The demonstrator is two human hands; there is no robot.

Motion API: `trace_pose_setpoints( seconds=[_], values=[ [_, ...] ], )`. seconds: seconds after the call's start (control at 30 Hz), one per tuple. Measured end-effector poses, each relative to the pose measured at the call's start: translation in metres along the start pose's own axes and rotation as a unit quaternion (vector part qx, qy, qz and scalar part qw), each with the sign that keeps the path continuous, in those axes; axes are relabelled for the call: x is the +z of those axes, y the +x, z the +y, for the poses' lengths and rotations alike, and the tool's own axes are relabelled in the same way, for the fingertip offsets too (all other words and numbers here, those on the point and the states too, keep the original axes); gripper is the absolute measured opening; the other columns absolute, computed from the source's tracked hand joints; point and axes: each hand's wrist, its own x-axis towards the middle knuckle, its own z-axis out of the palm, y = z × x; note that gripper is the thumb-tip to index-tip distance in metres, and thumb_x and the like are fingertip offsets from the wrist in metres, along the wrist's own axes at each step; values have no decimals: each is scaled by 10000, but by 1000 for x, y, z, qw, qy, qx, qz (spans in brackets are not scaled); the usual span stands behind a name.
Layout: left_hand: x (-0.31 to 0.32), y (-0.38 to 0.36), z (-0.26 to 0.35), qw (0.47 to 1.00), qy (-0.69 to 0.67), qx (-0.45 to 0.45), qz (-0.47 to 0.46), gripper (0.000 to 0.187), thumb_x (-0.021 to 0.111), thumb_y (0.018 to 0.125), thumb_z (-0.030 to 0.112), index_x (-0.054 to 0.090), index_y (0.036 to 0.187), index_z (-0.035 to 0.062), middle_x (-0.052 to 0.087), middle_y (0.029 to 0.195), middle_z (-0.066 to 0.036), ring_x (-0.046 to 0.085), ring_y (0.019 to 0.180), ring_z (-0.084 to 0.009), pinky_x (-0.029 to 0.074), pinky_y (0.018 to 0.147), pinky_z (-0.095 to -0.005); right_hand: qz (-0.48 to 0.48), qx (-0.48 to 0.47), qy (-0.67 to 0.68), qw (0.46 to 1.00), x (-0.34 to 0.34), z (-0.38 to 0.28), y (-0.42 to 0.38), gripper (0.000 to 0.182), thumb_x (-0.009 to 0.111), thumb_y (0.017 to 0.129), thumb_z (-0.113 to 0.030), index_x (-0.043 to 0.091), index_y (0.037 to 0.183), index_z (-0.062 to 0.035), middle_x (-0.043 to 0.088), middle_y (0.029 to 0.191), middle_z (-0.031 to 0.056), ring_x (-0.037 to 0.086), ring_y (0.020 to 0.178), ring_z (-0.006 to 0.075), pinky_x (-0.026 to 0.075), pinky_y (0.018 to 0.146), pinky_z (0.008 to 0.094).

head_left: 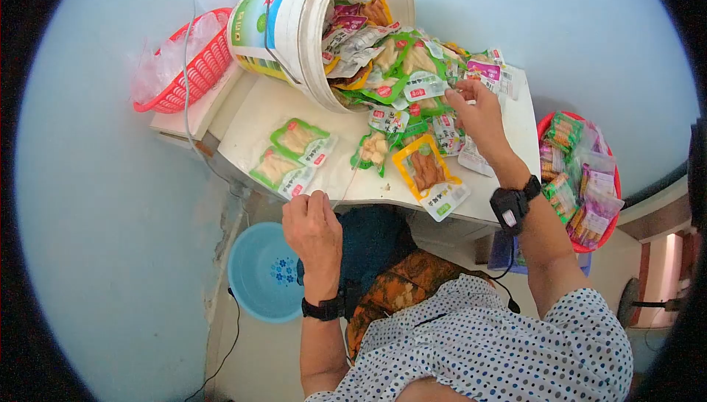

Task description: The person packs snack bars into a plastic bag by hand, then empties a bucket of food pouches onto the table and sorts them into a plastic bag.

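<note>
Curling narrow fingers at the pile (pixel 387 63), our right hand (pixel 479 111) is sitting beside a green pack (pixel 424 80) just left of its tips, the long axis pointing away from us; our left hand (pixel 315 225) is bunching its fingers farther off, just short of two packs (pixel 298 140). We cannot tell whether either is pinching anything; the bucket (pixel 294 26) is hiding deeper packs.

Two green-edged packets (pixel 298 142), pale contents visible, are laid flat just beside each other on the left of the white table (pixel 364 190). One yellow-edged packet (pixel 426 168), brown contents visible, is placed slightly over the front edge. Mixed packets (pixel 416 63) are heaped at the tipped bucket's (pixel 300 23) mouth.
</note>
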Motion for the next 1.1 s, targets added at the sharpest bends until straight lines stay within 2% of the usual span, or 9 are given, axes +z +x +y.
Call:
trace_pose_setpoints(
  seconds=[0.07, 0.17, 0.27, 0.37, 0.47, 0.67, 0.77, 0.97, 1.1],
  values=[
    [1, 0, 0, 1000, 1, 2, 2, 77, 683, 795, 61, 662, 866, 43, 610, 847, -131, 585, 834, -336, 486, 726, -420, 32, -19, -81, 996, 6, 26, 23, 389, 698, 840, -251, 650, 1049, 73, 673, 914, 153, 622, 601, 127, 474, 488, 254],
    [1, -1, 4, 1000, 0, -4, 12, 68, 685, 799, 68, 664, 860, 46, 611, 832, -129, 589, 819, -333, 488, 706, -422, 13, -9, -52, 998, 17, 39, 37, 322, 724, 817, -232, 664, 958, 52, 671, 888, 154, 636, 623, 149, 457, 485, 256],
    [1, -1, 5, 998, 16, 20, 49, 50, 684, 806, 65, 647, 837, 54, 533, 762, -85, 556, 741, -288, 471, 617, -388, -127, 145, 21, 981, 13, 14, 36, 287, 713, 839, -264, 621, 909, -1, 634, 830, 70, 570, 624, 110, 411, 492, 238],
    [-1, -3, 3, 997, 7, 21, 78, 47, 679, 813, 62, 653, 851, 54, 553, 773, -92, 567, 748, -294, 475, 620, -393, -50, 133, 118, 983, 20, 16, 38, 203, 692, 842, -180, 608, 810, 2, 654, 843, 117, 677, 751, 179, 510, 550, 259],
    [-2, -5, 2, 997, 0, 11, 74, 53, 677, 815, 62, 657, 863, 54, 571, 785, -98, 573, 753, -296, 477, 623, -389, -7, 81, 303, 949, 17, 3, 26, 128, 630, 867, -102, 598, 907, 16, 651, 860, 104, 682, 750, 188, 567, 597, 285],
    [1, -7, 3, 995, -13, 21, 92, 79, 684, 801, 39, 651, 873, 40, 575, 789, -101, 574, 747, -293, 481, 634, -383, -1, 73, 318, 945, -18, -4, -6, 148, 536, 879, -20, 558, 1018, 26, 657, 965, 129, 685, 800, 204, 596, 656, 322],
    [0, -9, 5, 995, -34, 26, 94, 101, 689, 789, 25, 647, 881, 35, 574, 791, -98, 575, 739, -288, 482, 637, -380, -26, 57, 365, 929, -40, -12, -30, 172, 512, 874, 3, 548, 1040, 27, 651, 995, 129, 677, 856, 203, 590, 721, 350],
    [-5, -7, 8, 994, -54, 9, 99, 74, 686, 793, 16, 647, 851, 39, 582, 775, -114, 597, 736, -306, 494, 640, -379, -128, 71, 349, 925, -55, -37, -84, 221, 512, 806, 62, 550, 1016, 4, 647, 1014, 105, 656, 919, 185, 556, 810, 348],
    [-1, -8, 6, 995, -51, -1, 91, 85, 690, 788, 27, 643, 856, 46, 576, 767, -106, 596, 732, -304, 490, 621, -383, -247, 156, 409, 865, -32, -25, -111, 182, 524, 789, 90, 524, 931, -24, 632, 964, 87, 656, 880, 186, 557, 810, 348]
  ],
)
